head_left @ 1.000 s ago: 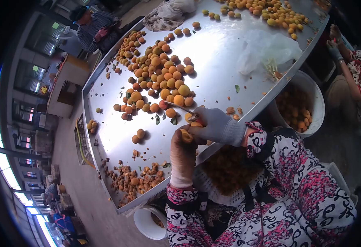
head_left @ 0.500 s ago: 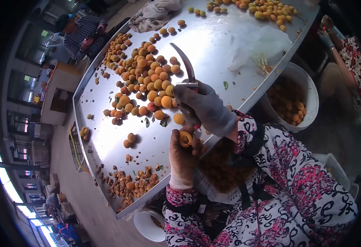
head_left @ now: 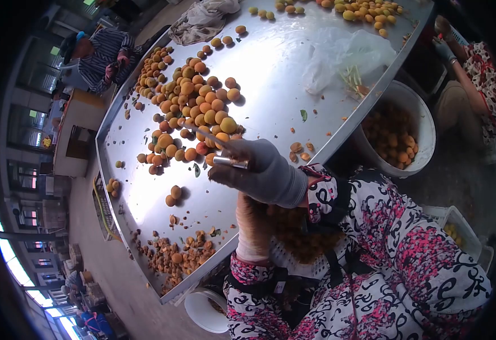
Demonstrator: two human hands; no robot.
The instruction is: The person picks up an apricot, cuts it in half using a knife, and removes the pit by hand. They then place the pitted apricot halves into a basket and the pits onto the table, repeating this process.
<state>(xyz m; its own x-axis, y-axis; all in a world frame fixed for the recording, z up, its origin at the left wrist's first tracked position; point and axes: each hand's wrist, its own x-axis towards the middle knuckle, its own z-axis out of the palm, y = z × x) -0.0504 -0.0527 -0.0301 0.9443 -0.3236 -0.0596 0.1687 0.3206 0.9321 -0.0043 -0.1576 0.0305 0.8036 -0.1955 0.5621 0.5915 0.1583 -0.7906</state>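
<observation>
My right hand (head_left: pixel 268 173), in a grey glove, is closed around a curved knife with a shiny metal collar (head_left: pixel 231 162). Its thin blade (head_left: pixel 211 137) points up and left, over the near edge of the apricot heap (head_left: pixel 194 105). Directly below, my left hand (head_left: pixel 252 224) is raised at the table edge. My right hand covers its fingers, so what they hold is hidden. Cut apricot pieces (head_left: pixel 297 148) lie on the metal table (head_left: pixel 276 85) to the right of my right hand.
Pitted scraps (head_left: pixel 177 255) cover the table's near left corner. A white bucket of apricots (head_left: pixel 423 127) stands right, a white bucket (head_left: pixel 200 311) lower left, and a basket of fruit (head_left: pixel 307 241) by my lap. Plastic bags (head_left: pixel 344 56) lie on the table. Co-workers sit left (head_left: pixel 103 59) and right (head_left: pixel 483 90).
My right hand has moved down and left over my left hand, and the knife blade has swung leftward. The opened apricot in my left fingers is now hidden from view.
</observation>
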